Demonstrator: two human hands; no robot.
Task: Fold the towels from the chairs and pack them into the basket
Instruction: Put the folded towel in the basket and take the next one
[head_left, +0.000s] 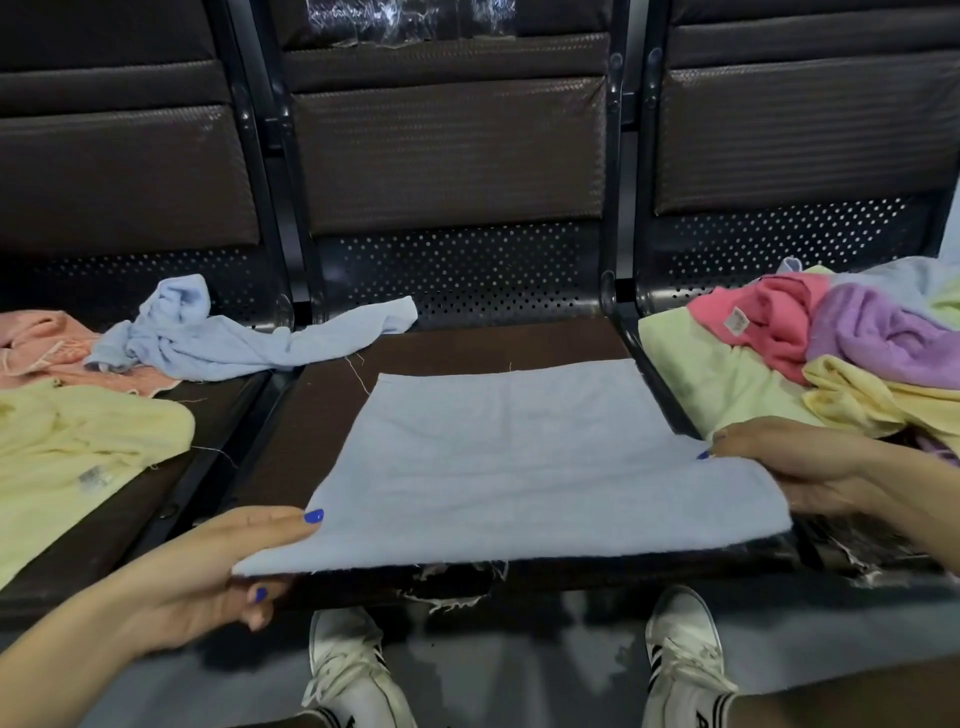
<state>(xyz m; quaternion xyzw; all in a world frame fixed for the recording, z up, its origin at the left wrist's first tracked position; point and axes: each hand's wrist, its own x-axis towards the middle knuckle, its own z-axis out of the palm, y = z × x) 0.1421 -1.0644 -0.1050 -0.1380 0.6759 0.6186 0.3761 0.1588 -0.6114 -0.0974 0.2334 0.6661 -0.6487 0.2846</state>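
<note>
Holding a pale blue towel (514, 462) flat on the middle seat (332, 395), we pinch its near corners: our left hand (228, 566) with thumb on top and fingers curled beneath, our right hand (795, 462) likewise at the right edge. It looks smooth, rectangular, lightly creased, its near edge overhanging the seat's front.

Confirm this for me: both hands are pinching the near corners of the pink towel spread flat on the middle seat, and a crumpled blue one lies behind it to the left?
Not quite. The head view shows the flat towel on the middle seat is light blue, not pink. The rest holds: the left hand and right hand pinch its near corners, and a crumpled blue towel lies behind it to the left.
</note>
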